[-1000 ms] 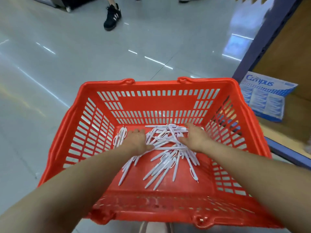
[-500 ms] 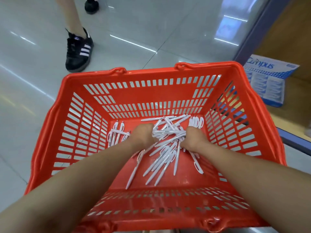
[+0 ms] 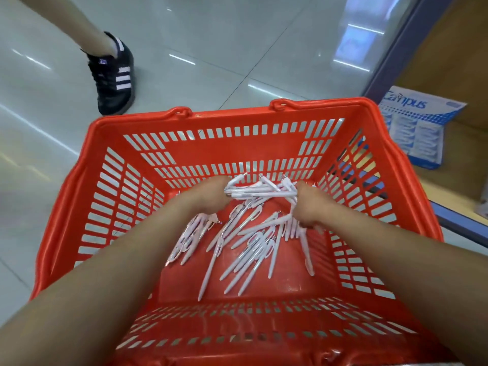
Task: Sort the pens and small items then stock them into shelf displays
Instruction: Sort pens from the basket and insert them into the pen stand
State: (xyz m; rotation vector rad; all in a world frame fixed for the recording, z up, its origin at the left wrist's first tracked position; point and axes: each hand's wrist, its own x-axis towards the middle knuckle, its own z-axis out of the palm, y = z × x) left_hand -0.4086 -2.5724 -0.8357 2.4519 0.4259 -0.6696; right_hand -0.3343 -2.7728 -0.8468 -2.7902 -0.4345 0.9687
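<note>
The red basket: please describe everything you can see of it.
The red basket looks like glossy moulded plastic: slotted walls, thick rim, two handle loops on the far rim. It stands upright and open above a pale tiled floor; its support is hidden. Loose white pens lie on its bottom. The left hand and right hand reach inside and grip pens near the far wall.
</note>
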